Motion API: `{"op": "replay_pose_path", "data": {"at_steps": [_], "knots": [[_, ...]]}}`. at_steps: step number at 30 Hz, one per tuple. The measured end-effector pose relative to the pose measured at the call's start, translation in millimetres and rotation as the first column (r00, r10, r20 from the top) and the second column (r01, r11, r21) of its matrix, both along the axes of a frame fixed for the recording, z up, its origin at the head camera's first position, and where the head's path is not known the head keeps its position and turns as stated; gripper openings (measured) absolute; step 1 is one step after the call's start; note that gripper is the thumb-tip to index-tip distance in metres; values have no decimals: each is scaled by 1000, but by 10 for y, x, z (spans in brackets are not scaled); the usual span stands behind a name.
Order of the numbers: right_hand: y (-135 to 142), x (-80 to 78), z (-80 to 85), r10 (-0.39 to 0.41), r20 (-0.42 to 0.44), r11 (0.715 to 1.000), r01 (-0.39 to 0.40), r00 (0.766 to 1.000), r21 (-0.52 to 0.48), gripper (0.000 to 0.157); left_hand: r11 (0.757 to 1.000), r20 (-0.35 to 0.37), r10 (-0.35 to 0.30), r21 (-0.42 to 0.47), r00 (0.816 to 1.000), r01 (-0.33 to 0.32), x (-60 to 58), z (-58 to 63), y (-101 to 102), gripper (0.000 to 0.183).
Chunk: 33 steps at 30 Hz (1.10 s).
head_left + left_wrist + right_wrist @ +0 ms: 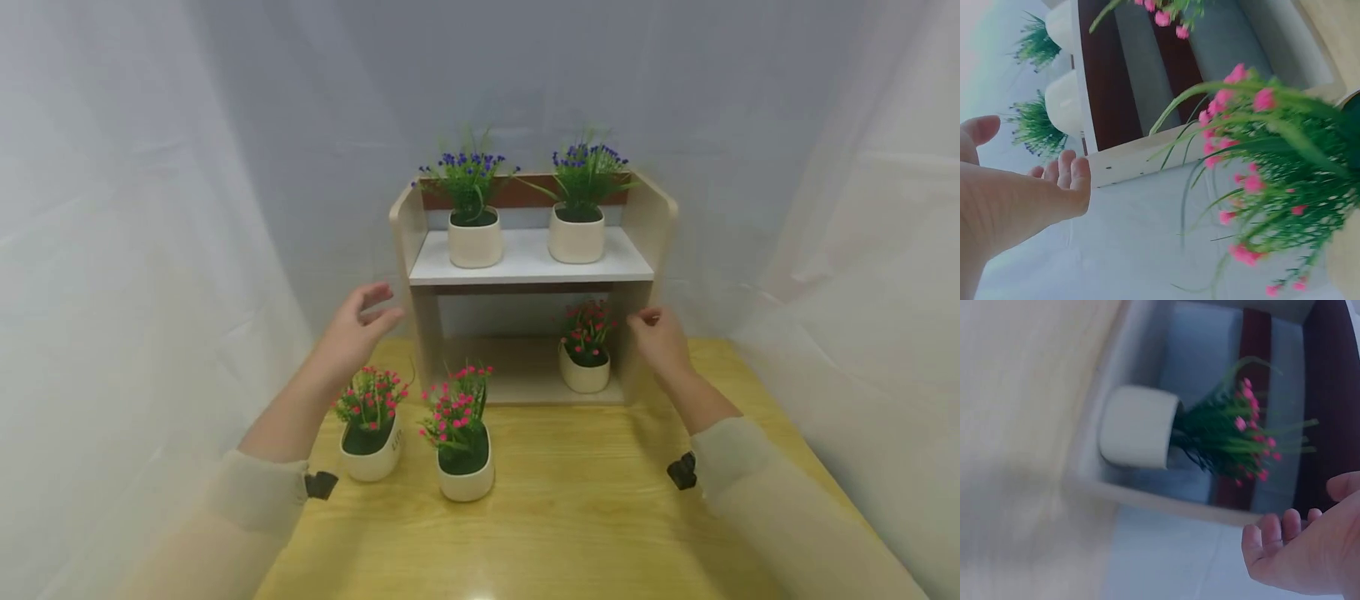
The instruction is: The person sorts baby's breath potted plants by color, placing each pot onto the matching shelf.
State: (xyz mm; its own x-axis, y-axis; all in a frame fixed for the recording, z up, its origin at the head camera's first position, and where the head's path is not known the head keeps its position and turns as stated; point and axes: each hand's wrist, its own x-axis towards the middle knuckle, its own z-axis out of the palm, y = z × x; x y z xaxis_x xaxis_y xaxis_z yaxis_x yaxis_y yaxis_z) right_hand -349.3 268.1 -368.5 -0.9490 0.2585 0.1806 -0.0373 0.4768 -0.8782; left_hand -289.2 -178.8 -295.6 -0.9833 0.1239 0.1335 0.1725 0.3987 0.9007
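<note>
My left hand (pixel 358 323) is raised beside the left side of a small two-tier shelf (pixel 525 260), its fingers loosely bent with nothing in them. On the opposite side, my right hand (pixel 662 340) hovers by the right side panel, loosely curled and holding nothing. Whether either hand touches the panels I cannot tell. A white pot of pink flowers (pixel 585 372) stands on the lower tier at the right; it also shows in the right wrist view, as a white pot (pixel 1138 428). Below my left hand, a pink-flowered pot (pixel 372 454) stands on the table.
Another pink-flowered pot (pixel 467 479) stands on the wooden table (pixel 570 500), in front of the shelf's left half. Two pots with blue-purple flowers, one left (pixel 476 243) and one right (pixel 577 239), occupy the upper tier. Pale curtains (pixel 135 208) hang around the table.
</note>
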Motion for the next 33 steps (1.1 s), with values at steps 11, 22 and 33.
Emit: {"op": "replay_pose_path", "data": {"at_steps": [11, 22, 33], "knots": [[43, -134, 474, 22, -79, 996, -28, 997, -84, 71, 990, 26, -143, -14, 989, 143, 672, -474, -166, 63], [168, -428, 652, 154, 4, 964, -150, 988, -218, 87, 970, 107, -229, -53, 968, 235, 1114, -1017, -212, 67], [161, -621, 638, 117, 37, 952, -101, 992, -289, 86, 973, 139, -226, -18, 964, 230, 1068, -1489, -149, 79]]}}
